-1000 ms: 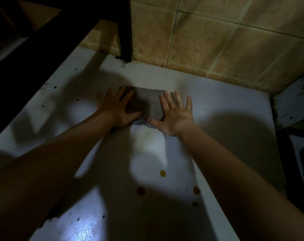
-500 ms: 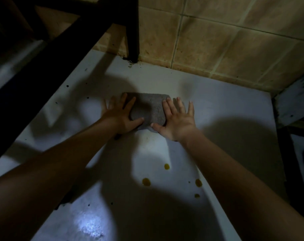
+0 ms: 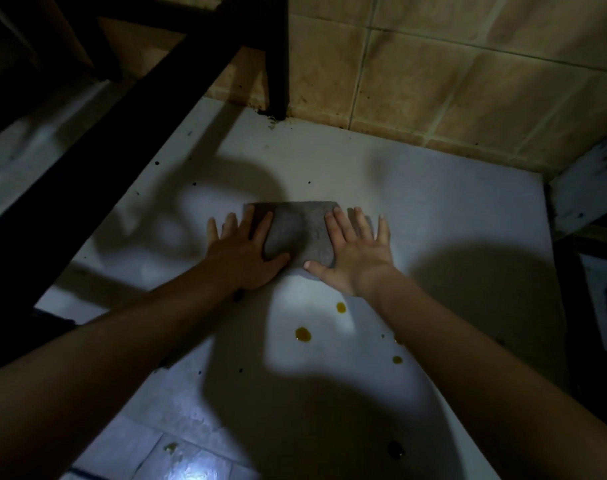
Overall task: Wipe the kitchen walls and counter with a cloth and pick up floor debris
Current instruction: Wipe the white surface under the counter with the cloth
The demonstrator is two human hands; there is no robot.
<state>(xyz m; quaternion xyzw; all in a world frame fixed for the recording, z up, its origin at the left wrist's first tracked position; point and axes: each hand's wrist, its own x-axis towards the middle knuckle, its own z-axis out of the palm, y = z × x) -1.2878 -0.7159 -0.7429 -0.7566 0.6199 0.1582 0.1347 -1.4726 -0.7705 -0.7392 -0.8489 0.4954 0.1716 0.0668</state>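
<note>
Both hands, left hand (image 3: 244, 259) and right hand (image 3: 354, 252), press flat with straight fingers on the grey cloth (image 3: 300, 233), which has slid nearer the yellow spots (image 3: 302, 334) on the counter (image 3: 451, 216); those spots remain unwiped.

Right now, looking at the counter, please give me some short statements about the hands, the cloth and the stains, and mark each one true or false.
1. Both hands press flat on the grey cloth. True: the left hand and the right hand lie on it with straight fingers.
2. The cloth lies on the tiled wall. False: it lies on the white counter, apart from the wall.
3. Yellow stains sit nearer the person than the cloth. True.
4. The cloth covers the stains. False: they are uncovered.
5. The right hand holds a brush. False: it holds nothing.
</note>
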